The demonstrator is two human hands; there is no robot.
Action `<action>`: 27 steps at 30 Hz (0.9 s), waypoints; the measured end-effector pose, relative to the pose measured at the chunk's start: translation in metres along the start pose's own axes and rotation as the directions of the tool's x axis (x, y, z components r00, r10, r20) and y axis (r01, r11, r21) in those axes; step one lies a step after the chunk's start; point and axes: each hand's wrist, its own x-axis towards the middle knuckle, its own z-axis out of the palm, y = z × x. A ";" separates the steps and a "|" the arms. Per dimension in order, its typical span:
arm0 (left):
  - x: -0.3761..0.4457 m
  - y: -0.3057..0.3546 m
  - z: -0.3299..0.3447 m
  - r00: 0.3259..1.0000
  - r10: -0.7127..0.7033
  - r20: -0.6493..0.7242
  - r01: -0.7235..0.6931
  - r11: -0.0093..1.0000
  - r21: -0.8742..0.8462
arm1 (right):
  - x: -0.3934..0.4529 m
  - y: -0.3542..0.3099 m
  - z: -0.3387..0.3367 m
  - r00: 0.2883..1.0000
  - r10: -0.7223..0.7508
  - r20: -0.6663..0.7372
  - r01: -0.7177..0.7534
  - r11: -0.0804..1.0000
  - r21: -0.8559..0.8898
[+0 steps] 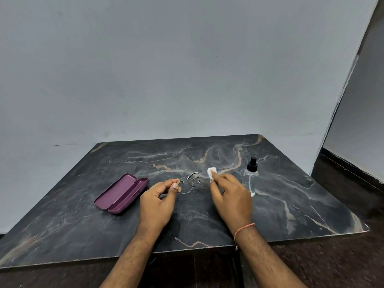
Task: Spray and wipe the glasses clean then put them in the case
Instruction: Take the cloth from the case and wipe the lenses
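Thin metal-framed glasses [192,182] are held just above the dark marble slab [207,215]. My left hand [159,201] pinches the frame's left end between thumb and fingers. My right hand [230,194] pinches a small white cloth [212,172] against the right lens. A purple glasses case [121,193] lies open on the slab, left of my left hand, with nothing inside. A clear spray bottle [251,177] with a black nozzle stands upright just right of my right hand.
A grey wall rises behind the slab. The slab's front edge lies under my forearms, with dark floor below and to the right. Bare marble stretches behind the glasses and at the right of the bottle.
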 end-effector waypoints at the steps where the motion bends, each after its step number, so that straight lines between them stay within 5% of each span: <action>1: 0.000 0.000 0.000 1.000 0.000 0.000 0.000 1.000 0.000 | 0.000 0.001 0.000 1.000 0.003 0.005 -0.003 1.000 0.004; 7: 0.000 0.000 -0.001 1.000 0.002 -0.014 -0.002 1.000 -0.020 | -0.005 -0.004 0.000 0.979 -0.164 0.123 0.162 0.986 0.026; 12: 0.000 0.000 0.000 1.000 0.007 -0.005 -0.008 1.000 -0.013 | -0.001 0.001 0.001 1.000 0.001 0.023 -0.001 1.000 -0.016; 18: 0.000 -0.001 -0.001 1.000 0.020 0.012 -0.020 0.999 0.032 | -0.005 -0.004 0.000 0.982 -0.147 0.123 0.139 0.988 0.066; 24: -0.002 0.001 0.001 0.999 0.038 0.016 -0.038 0.999 0.035 | -0.001 0.001 0.000 1.000 0.002 0.024 -0.002 1.000 0.004; 27: 0.000 -0.001 0.000 1.000 0.027 0.003 -0.027 0.999 0.031 | -0.004 -0.001 -0.001 0.988 -0.103 0.111 0.096 0.993 0.066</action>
